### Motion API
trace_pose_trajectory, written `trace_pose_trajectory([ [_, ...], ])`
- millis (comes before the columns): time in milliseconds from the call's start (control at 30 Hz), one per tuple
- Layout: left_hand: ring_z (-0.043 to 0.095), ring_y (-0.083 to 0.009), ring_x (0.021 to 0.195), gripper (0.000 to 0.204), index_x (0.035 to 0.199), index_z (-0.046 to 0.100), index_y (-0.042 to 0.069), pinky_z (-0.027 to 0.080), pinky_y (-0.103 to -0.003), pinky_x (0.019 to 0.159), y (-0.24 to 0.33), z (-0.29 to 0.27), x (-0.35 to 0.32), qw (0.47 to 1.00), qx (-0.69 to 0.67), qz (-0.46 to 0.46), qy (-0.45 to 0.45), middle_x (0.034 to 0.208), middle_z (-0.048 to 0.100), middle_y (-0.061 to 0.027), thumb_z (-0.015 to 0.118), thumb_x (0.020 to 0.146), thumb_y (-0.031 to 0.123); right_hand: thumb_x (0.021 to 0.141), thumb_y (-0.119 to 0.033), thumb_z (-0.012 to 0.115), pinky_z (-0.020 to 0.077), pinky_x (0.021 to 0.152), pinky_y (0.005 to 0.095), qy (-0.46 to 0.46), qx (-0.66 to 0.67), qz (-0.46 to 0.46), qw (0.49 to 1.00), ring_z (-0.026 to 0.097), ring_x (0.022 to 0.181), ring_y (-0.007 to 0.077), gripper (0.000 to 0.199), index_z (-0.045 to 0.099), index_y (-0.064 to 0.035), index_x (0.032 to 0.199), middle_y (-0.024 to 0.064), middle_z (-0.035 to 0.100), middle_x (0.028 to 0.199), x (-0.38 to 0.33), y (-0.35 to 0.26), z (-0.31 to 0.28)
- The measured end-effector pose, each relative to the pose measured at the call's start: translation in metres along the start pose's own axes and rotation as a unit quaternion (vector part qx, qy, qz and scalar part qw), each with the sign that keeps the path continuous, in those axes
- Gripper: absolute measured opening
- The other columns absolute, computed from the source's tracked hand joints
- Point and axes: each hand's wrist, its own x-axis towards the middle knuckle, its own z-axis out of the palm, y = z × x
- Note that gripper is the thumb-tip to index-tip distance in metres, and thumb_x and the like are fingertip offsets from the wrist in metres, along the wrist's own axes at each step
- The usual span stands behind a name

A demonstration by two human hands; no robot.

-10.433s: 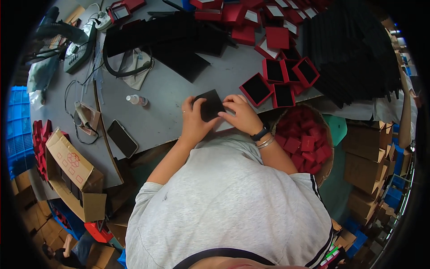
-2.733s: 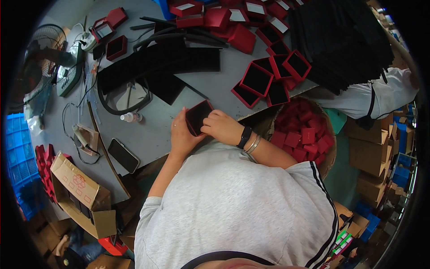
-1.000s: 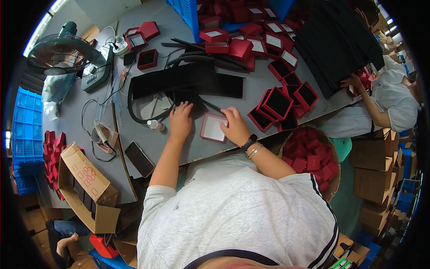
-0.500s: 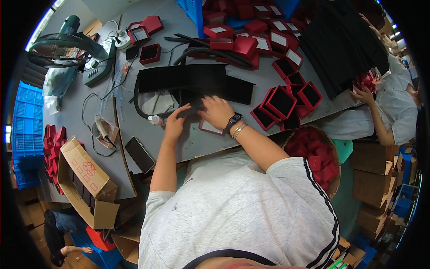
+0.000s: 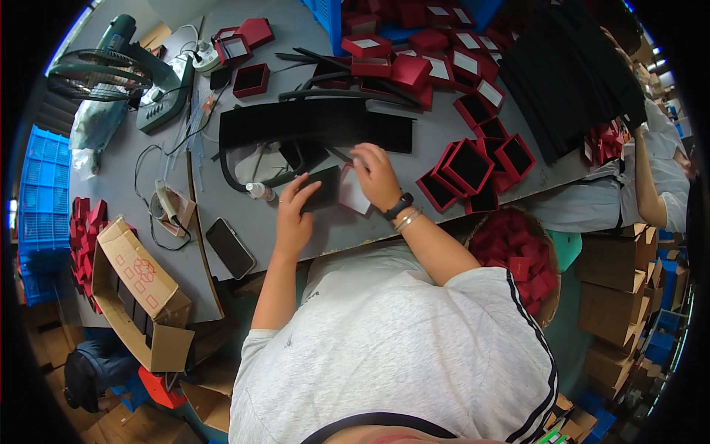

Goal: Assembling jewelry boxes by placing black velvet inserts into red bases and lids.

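Left hand [image 5: 294,216]: fingers bent at black square [image 5: 325,188]; pinch or touch, can't tell. Right hand [image 5: 380,183]: fingers loosely curled over small box [image 5: 353,194], grip unclear. Box on table [image 5: 296,250], white inside, unlined. Farther right, red boxes [image 5: 470,167] already black-lined.

Left hand [image 5: 294,216] spread, right hand [image 5: 379,180] fingers bent
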Motion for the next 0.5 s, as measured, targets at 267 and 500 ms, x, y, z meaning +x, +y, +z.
trace_pose_trajectory([
  [267, 0.045, -0.0394, 0.131, 0.085, 0.144, 0.044, 0.01, 0.043, -0.043, 0.105, 0.024, 0.051, 0.007, 0.996, -0.014, 0.084, 0.004, 0.146, 0.043, -0.0194, 0.077, 0.066, 0.0, 0.089, -0.01, 0.069, 0.0515, 0.068, 0.0254, -0.013, 0.221, 0.198, 0.955, 0.063, 0.078, 0.0113, 0.043, 0.049, -0.0019, 0.126, 0.0094, 0.068, 0.093, -0.038, -0.046, -0.046],
  [500, 0.045, -0.0407, 0.131, 0.112, 0.15, 0.023, 0.0, 0.042, -0.043, 0.106, 0.015, 0.062, 0.003, 0.995, 0.024, -0.01, -0.1, 0.145, 0.042, -0.0255, 0.089, 0.062, 0.015, 0.083, -0.015, 0.074, 0.0517, 0.077, 0.0358, -0.054, 0.046, 0.221, 0.973, 0.063, 0.087, 0.024, 0.034, 0.057, -0.0024, 0.11, 0.0128, 0.064, 0.096, -0.051, -0.009, -0.041],
])
